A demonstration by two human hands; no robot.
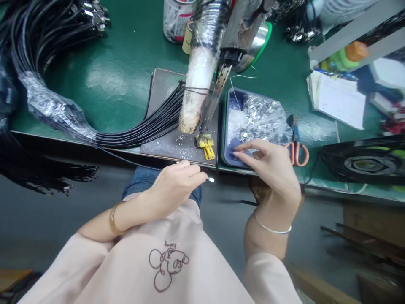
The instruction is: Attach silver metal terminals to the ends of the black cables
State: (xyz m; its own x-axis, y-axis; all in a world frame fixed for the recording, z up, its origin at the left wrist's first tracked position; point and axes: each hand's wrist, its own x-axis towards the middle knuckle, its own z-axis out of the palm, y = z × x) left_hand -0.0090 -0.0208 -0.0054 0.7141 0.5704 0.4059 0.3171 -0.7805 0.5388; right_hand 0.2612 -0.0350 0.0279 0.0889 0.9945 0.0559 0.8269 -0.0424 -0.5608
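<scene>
My left hand is closed around the end of a black cable, just off the table edge. A small silvery connector sticks out past its fingertips. My right hand hovers over the front of a blue tray, thumb and forefinger brought close in a pinch. Anything between those fingertips is too small to make out. In the tray lies a clear plastic bag of small metal parts. A soldering iron points down at a yellow clip-like piece on a dark board.
A plastic-wrapped bundle of black cables runs along the left. Beside the iron hangs a white wrapped tube. Right of the tray lie orange-handled cutters, a notepad and a black fan-like device.
</scene>
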